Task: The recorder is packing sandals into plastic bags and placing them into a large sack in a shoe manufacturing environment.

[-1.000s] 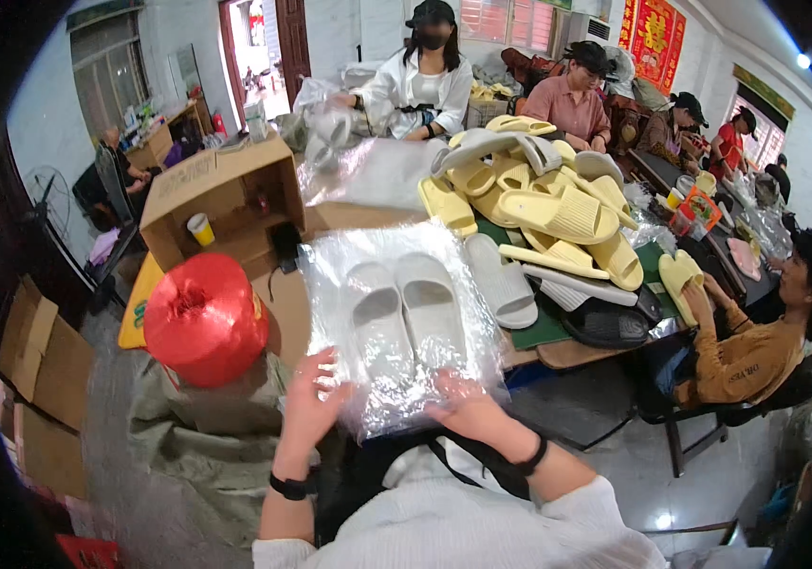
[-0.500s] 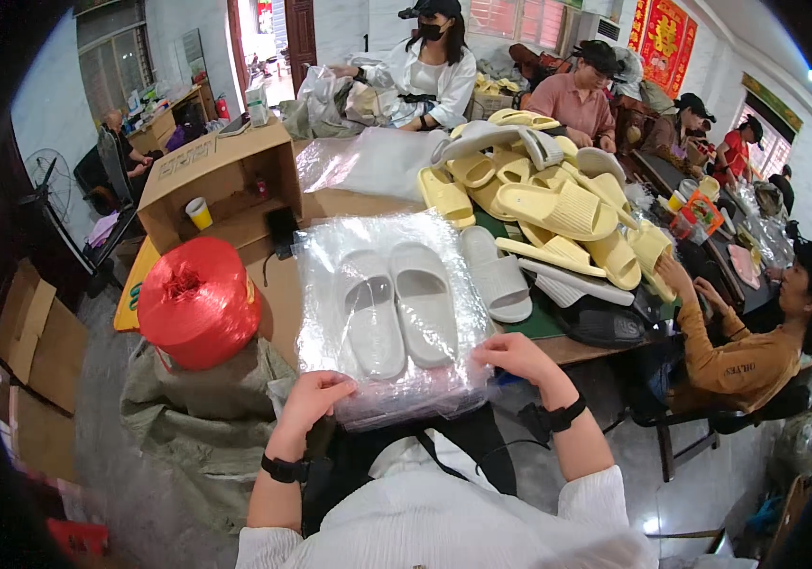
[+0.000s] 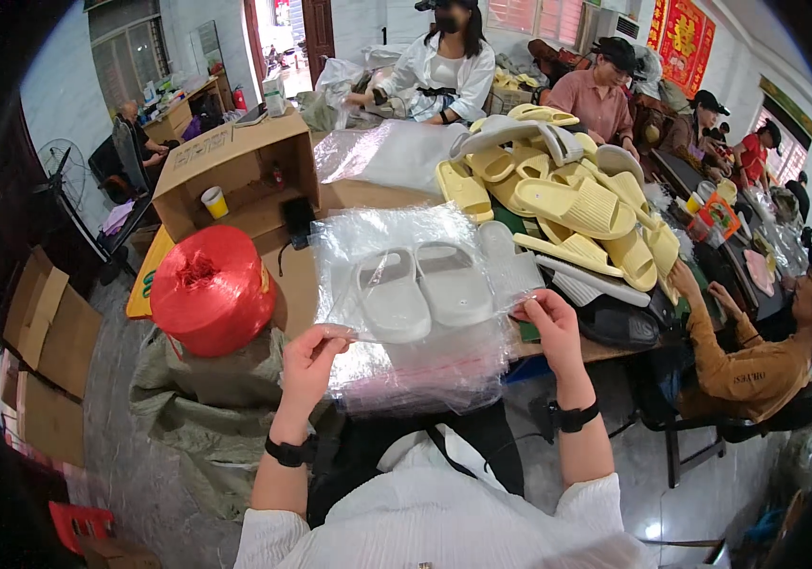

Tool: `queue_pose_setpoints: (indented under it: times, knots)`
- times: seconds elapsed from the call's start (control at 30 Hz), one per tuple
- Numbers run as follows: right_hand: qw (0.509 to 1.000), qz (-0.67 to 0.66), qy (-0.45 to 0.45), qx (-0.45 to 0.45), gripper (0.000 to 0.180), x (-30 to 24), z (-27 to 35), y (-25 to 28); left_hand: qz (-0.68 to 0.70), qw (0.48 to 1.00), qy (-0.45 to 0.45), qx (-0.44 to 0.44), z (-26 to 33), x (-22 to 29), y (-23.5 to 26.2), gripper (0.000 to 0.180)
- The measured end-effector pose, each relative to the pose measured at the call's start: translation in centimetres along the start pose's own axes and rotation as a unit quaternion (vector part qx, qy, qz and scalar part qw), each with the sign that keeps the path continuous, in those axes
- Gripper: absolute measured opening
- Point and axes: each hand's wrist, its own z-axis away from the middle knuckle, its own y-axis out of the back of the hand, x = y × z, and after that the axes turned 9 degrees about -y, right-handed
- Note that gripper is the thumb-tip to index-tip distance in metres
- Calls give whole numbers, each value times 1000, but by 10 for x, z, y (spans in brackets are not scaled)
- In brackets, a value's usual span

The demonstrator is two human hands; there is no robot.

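A pair of pale grey slide slippers (image 3: 456,292) lies side by side inside a clear plastic bag (image 3: 382,232). My left hand (image 3: 309,362) pinches the bag's near left edge between thumb and fingers. On the other side, my right hand (image 3: 552,324) is closed on the near right edge. The bag looks raised at my end, above a stack of flat clear bags (image 3: 425,379) with pinkish edges. Another grey slipper (image 3: 503,256) shows partly behind the bag's right side.
Yellow and grey slippers (image 3: 577,207) are heaped to the right, with a black slipper (image 3: 618,324) below. At left are a red twine roll (image 3: 209,294) and an open cardboard box (image 3: 264,194) holding a cup (image 3: 214,203). Several people work around the table.
Both hands have lifted the bag's near edge and moved away from me. The slippers inside have slid and tilted, and more of the bag stack shows beneath.
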Motion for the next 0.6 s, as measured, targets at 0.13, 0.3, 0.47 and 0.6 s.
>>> queue_pose_setpoints:
  times: [0.13,0.3,0.47,0.6]
  knots:
    - [997,-21,72,30,12,2,6,-12,-26,998,-49,11,3,-7,0,13]
    - [995,-72,50,50,14,-7,7,-21,-37,995,-84,33,-8,2,-6,15]
    - [944,-314,-78,63,31,24,17,-24,42,994,-97,39,10,-10,-30,17]
    - [930,-327,-157,54,36,49,34,-39,163,979,104,70,46,-38,-49,16]
